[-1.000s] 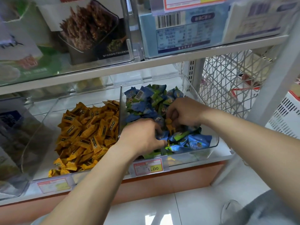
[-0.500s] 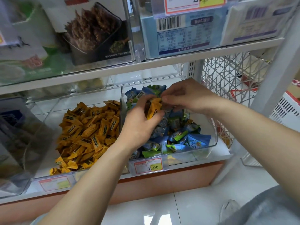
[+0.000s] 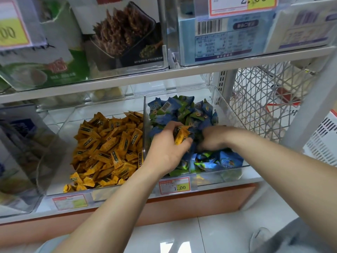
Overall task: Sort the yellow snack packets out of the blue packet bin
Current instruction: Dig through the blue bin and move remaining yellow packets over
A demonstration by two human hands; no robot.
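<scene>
Two clear bins stand side by side on the lower shelf. The right bin is heaped with blue and green packets. The left bin is filled with yellow packets. My left hand hovers over the right bin's left side and grips a few yellow packets. Just to its right, my right hand is dug down among the blue packets with its fingers curled; the fingertips are hidden, so what they touch cannot be seen.
An upper shelf with boxed goods hangs close above the bins. Price tags are clipped to the front edge. A white wire basket stands to the right behind a post. More clear bins sit at the left.
Half a second ago both hands were raised, with my right hand passing a yellow packet to my left. Now both are lower; my right hand has gone back down into the blue packets.
</scene>
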